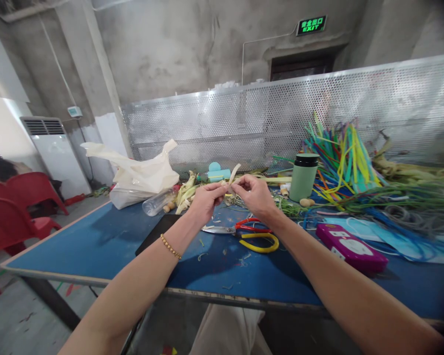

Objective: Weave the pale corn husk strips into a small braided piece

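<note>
A thin pale strip that looks like dried husk (236, 172) rises between my two hands over the middle of the table. My left hand (209, 198), below a gold bead bracelet, is closed in a pinch at the strip's lower end. Touching fingertips with it, my right hand (257, 195) also pinches the strip; the exact grip is partly hidden by the fingers. Scissors (240, 231) with one red and one yellow handle lie open on the blue table (210, 273) below my hands. Crumpled pale husks (187, 195) lie just left of my left hand.
A white plastic bag (140, 172) and clear bottle (157, 203) stand left, near a black flat object (159, 232). Right are a green tumbler (304, 178), a purple box (350, 246), blue masks (377, 231) and colourful strips (350, 158). Red chairs (37, 192) stand beyond the left edge.
</note>
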Tool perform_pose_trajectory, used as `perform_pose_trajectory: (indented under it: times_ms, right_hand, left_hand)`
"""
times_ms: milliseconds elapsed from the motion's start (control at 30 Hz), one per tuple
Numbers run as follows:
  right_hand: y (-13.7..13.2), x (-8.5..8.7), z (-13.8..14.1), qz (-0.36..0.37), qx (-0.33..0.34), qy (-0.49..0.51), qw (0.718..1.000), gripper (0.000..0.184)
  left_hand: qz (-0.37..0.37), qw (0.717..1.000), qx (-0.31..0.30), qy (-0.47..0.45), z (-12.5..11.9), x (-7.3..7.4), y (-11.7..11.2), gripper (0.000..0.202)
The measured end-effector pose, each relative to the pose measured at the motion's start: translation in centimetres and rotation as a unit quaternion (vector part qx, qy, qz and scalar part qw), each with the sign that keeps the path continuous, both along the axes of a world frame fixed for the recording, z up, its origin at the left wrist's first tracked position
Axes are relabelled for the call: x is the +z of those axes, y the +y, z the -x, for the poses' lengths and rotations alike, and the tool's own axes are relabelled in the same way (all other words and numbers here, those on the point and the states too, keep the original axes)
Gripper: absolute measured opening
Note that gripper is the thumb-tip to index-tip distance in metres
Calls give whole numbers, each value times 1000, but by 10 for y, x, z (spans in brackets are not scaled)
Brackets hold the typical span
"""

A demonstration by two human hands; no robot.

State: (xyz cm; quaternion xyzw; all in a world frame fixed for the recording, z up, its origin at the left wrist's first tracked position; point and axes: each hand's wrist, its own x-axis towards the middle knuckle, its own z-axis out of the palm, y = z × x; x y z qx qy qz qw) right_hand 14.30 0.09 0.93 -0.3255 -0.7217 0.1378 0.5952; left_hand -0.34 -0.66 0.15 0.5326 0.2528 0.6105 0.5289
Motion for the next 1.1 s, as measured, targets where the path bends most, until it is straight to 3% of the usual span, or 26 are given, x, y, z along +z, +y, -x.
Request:
perform_pose_trajectory:
  times_ms: [333,700,833,1100]
  right_hand:
    - [3,-4,1,2,-8,21,1000,16]
    - [3,-7,5,-6,-10,12,1000,15]
    - [4,-5,0,22,9,-11,1000,14]
    - [2,2,-12,73,-13,-94,993,13]
  left_hand:
    - [5,1000,-13,0,-3,1,-4,28]
    - [-16,999,39,31,-2,-2,-3,23]
    - [-10,999,42,19,3,-1,4,23]
    - [20,998,57,-2,16,3,16,25]
